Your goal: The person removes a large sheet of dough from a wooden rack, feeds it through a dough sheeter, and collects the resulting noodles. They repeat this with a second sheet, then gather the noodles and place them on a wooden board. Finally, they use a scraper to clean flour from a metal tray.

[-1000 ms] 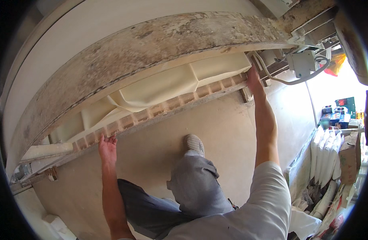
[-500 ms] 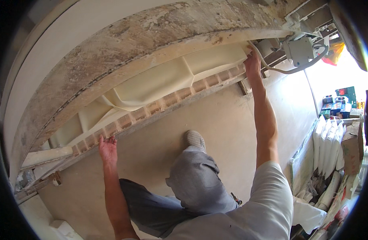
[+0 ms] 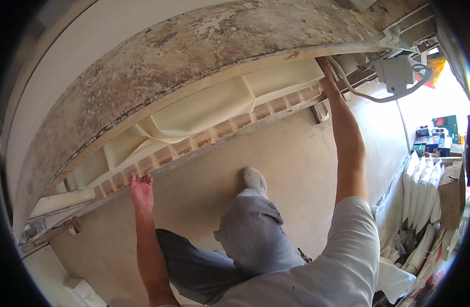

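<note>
A long cream-coloured sheet [image 3: 204, 115], soft and folded, lies beneath a curved, stained beam [image 3: 158, 66]. Along its near side runs a brown slatted strip [image 3: 214, 134] on a wooden rail. At the left part of this rail is my left hand [image 3: 142, 192], palm up, with its thumb and fingers apart and lightly bent at the edge. My right arm reaches far to the right end of the sheet. There my right hand [image 3: 326, 70] goes in under the beam, its fingers hidden.
Right of my right hand hangs a grey box [image 3: 394, 73] with a looped cable [image 3: 393, 98]. White packages [image 3: 421, 189], a cardboard box [image 3: 451, 192] and blue boxes [image 3: 433, 140] stand at the far right. My shoe [image 3: 254, 183] is on the floor below the rail.
My right hand has moved farther in under the beam, so less of it shows. My left hand keeps its place at the rail. The view has shifted slightly.
</note>
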`<state>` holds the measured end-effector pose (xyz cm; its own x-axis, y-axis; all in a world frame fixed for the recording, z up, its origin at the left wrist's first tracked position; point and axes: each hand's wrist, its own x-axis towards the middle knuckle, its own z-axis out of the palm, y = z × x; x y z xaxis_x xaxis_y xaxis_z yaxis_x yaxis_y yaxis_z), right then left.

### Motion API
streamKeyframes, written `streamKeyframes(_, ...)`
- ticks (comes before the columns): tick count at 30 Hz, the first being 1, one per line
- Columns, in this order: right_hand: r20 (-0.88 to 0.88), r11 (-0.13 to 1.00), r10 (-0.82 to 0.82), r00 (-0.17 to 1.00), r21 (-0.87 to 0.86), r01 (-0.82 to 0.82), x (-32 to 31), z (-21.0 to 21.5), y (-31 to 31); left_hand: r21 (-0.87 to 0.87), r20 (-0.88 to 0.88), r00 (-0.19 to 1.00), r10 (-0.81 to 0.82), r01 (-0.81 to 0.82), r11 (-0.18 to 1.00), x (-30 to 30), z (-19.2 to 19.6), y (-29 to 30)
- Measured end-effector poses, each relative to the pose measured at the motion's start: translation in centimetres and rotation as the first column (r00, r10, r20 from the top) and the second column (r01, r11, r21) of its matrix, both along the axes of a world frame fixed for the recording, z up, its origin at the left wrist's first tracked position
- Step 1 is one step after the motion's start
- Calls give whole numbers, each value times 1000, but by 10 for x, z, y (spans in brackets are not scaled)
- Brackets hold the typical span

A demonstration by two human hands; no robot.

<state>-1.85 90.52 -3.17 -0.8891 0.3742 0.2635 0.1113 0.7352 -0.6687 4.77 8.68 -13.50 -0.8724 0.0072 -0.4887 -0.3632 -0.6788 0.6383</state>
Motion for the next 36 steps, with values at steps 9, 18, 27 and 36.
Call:
streamKeyframes(9,75,999,-2,997,-40,5,-3,0,7,77,-58,998,-4,8,997,1,3,5)
streamKeyframes(18,171,996,-23,985,93,7,-5,-12,35,118,-25,999,28,-25,993,0,0,8)
streamKeyframes(27,231,982,-42,972,188,-2,-1,-25,68,88,-9,996,87,-86,992,0,12,20)
streamKeyframes(36,267,969,-8,964,239,-58,-9,-31,87,51,3,993,118,-118,992,1,16,20)
